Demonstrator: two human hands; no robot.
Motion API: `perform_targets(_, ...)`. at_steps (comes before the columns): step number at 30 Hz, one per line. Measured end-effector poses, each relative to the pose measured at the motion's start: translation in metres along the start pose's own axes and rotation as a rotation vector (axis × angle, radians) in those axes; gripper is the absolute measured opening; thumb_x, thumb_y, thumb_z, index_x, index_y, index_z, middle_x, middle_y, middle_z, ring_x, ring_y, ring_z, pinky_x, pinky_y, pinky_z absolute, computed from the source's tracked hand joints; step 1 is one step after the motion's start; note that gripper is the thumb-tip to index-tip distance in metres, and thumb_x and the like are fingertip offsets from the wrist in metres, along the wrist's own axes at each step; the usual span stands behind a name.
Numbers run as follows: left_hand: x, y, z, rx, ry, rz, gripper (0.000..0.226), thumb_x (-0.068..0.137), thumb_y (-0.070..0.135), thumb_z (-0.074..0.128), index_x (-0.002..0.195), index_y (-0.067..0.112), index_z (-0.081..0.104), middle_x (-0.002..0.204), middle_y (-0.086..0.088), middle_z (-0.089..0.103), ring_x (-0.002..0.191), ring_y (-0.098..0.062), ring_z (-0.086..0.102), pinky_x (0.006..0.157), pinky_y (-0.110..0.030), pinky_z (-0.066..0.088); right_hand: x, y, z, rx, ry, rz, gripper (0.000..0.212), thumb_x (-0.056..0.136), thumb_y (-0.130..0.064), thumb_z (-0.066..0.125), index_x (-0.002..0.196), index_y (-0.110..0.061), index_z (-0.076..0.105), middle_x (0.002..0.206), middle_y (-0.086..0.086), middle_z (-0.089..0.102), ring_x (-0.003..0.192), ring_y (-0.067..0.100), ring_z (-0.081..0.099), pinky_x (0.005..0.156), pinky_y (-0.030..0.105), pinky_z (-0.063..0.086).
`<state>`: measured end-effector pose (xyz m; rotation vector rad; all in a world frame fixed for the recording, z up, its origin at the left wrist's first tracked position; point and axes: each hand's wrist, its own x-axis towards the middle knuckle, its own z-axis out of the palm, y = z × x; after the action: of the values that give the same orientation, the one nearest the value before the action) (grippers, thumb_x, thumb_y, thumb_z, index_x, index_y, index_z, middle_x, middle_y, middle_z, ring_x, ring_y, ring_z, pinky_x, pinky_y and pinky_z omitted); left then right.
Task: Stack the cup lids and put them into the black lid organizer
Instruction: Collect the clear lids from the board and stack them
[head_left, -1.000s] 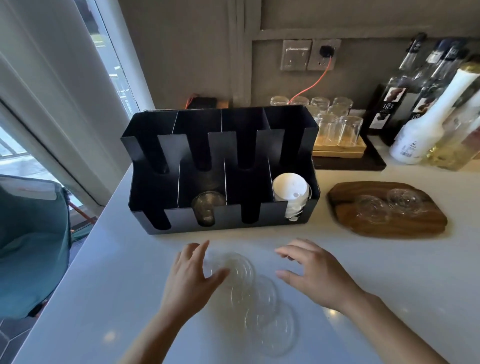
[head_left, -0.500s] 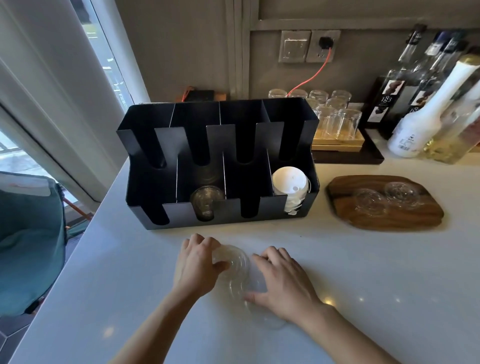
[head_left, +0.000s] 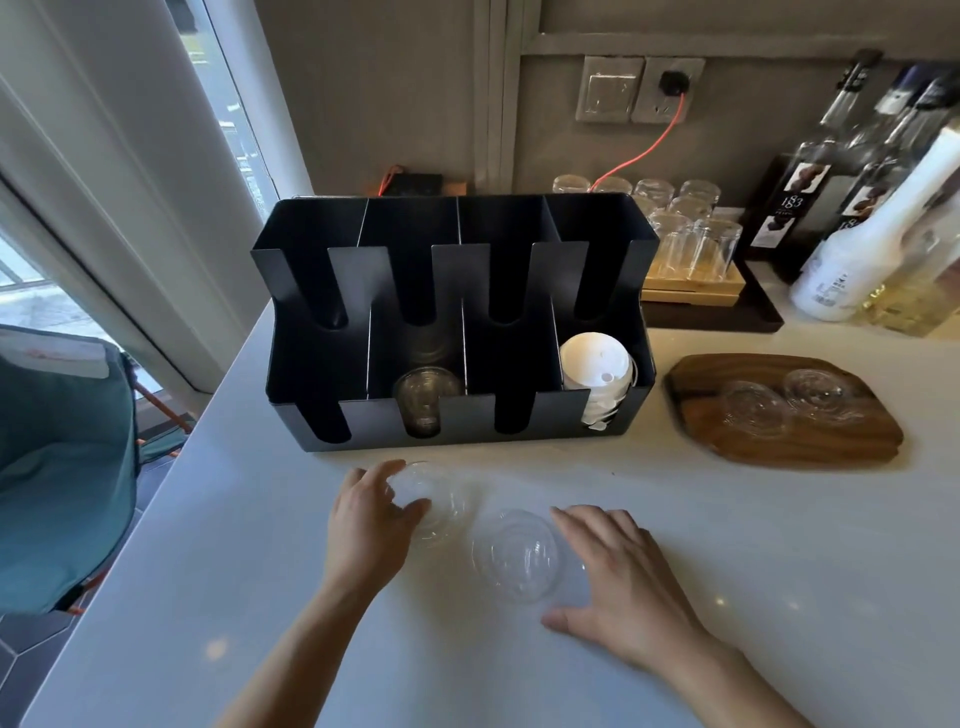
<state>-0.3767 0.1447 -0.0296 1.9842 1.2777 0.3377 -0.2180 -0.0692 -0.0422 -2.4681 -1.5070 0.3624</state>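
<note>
The black lid organizer (head_left: 563, 415) stands on the white counter in front of me. Its front right slot holds white lids (head_left: 597, 366), and its second front slot holds clear lids (head_left: 427, 397). My left hand (head_left: 370, 527) grips one clear lid (head_left: 439, 501) between thumb and fingers, just in front of the organizer. My right hand (head_left: 626, 587) cups the right edge of a small pile of clear lids (head_left: 517, 555) lying flat on the counter, thumb and fingers around it. The two hands are apart.
A wooden board (head_left: 779, 447) at the right carries two more clear lids (head_left: 753, 408). Behind it stand a tray of glasses (head_left: 691, 244) and several bottles (head_left: 852, 260). The counter edge runs down the left, with a teal chair (head_left: 62, 467) beyond it.
Both hands came down onto the overlapping lids, then drew apart. The left one took a lid up and to the left; the right one kept the others.
</note>
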Motion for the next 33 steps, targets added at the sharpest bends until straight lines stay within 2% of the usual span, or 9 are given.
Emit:
perform_targets(3, 0.000, -0.010, -0.004, -0.235, 0.018, -0.112, 0.042, 0.089, 0.009, 0.078, 0.128, 0.018, 0.067, 0.094, -0.015, 0.064, 0.075, -0.027, 0.073, 0.081, -0.047, 0.062, 0.001, 0.002, 0.003, 0.061, 0.086, 0.026, 0.097, 0.063, -0.075, 0.060, 0.143, -0.021, 0.051, 0.135, -0.008, 0.054, 0.116, 0.022, 0.054, 0.096, 0.035, 0.048)
perform_targets(7, -0.004, -0.014, -0.006, -0.583, -0.009, -0.239, 0.032, 0.091, -0.008, 0.070, 0.117, 0.009, 0.065, 0.092, -0.018, 0.071, 0.061, -0.025, 0.074, 0.052, -0.030, 0.060, 0.013, -0.014, -0.007, 0.133, 0.169, 0.015, 0.093, 0.066, -0.074, 0.060, 0.141, -0.019, 0.051, 0.134, -0.007, 0.054, 0.116, 0.021, 0.049, 0.099, 0.031, 0.044)
perform_targets(9, -0.006, -0.013, -0.006, -0.665, -0.004, -0.269, 0.033, 0.089, -0.009, 0.073, 0.117, 0.007, 0.064, 0.092, -0.022, 0.076, 0.062, -0.030, 0.075, 0.048, -0.027, 0.058, 0.021, -0.030, -0.009, 0.114, 0.109, -0.046, 0.093, 0.066, -0.074, 0.060, 0.143, -0.023, 0.049, 0.136, -0.009, 0.051, 0.120, 0.020, 0.047, 0.102, 0.031, 0.042)
perform_targets(13, -0.011, -0.012, -0.009, -0.790, 0.008, -0.303, 0.039, 0.086, -0.010, 0.075, 0.120, 0.003, 0.062, 0.088, -0.023, 0.075, 0.063, -0.036, 0.074, 0.047, -0.030, 0.055, 0.034, -0.047, 0.002, 0.002, -0.034, -0.094, 0.099, 0.065, -0.075, 0.061, 0.149, -0.031, 0.034, 0.144, -0.008, 0.039, 0.130, 0.022, 0.036, 0.108, 0.033, 0.034)
perform_targets(16, -0.017, -0.010, -0.009, -0.865, -0.006, -0.310, 0.042, 0.086, -0.010, 0.075, 0.124, 0.002, 0.061, 0.086, -0.023, 0.074, 0.065, -0.038, 0.071, 0.056, -0.033, 0.051, 0.036, -0.046, 0.005, -0.068, -0.083, -0.080, 0.103, 0.064, -0.075, 0.058, 0.151, -0.030, 0.028, 0.149, 0.000, 0.032, 0.136, 0.025, 0.030, 0.109, 0.035, 0.030)
perform_targets(19, -0.023, -0.006, -0.008, -0.903, -0.027, -0.312, 0.044, 0.087, -0.006, 0.075, 0.127, 0.004, 0.060, 0.085, -0.021, 0.077, 0.068, -0.038, 0.075, 0.062, -0.036, 0.056, 0.036, -0.043, 0.006, -0.052, -0.037, -0.105, 0.094, 0.068, -0.068, 0.055, 0.149, -0.026, 0.036, 0.139, 0.001, 0.042, 0.128, 0.027, 0.038, 0.105, 0.034, 0.035)
perform_targets(25, -0.030, 0.002, -0.007, -0.922, -0.061, -0.301, 0.036, 0.094, 0.001, 0.071, 0.127, 0.011, 0.061, 0.088, -0.014, 0.083, 0.079, -0.043, 0.079, 0.060, -0.038, 0.063, 0.035, -0.027, 0.008, 0.054, 0.104, -0.046, 0.088, 0.060, -0.060, 0.060, 0.139, -0.022, 0.055, 0.115, 0.001, 0.059, 0.105, 0.027, 0.055, 0.094, 0.029, 0.047)
perform_targets(30, -0.032, 0.009, -0.003, -0.912, -0.094, -0.293, 0.030, 0.097, 0.001, 0.065, 0.125, 0.012, 0.064, 0.094, -0.020, 0.081, 0.076, -0.041, 0.078, 0.063, -0.042, 0.064, 0.024, -0.023, -0.011, 0.285, 0.187, 0.026, 0.088, 0.061, -0.062, 0.067, 0.140, -0.027, 0.054, 0.119, -0.008, 0.056, 0.111, 0.015, 0.051, 0.094, 0.020, 0.039)
perform_targets(33, -0.038, 0.021, 0.005, -0.905, -0.205, -0.252, 0.026, 0.099, -0.002, 0.060, 0.120, 0.013, 0.066, 0.092, -0.021, 0.080, 0.076, -0.040, 0.078, 0.062, -0.042, 0.064, 0.022, -0.038, -0.028, 0.424, 0.183, -0.033, 0.086, 0.062, -0.059, 0.070, 0.142, -0.032, 0.050, 0.122, -0.016, 0.052, 0.114, 0.005, 0.048, 0.098, 0.018, 0.040)
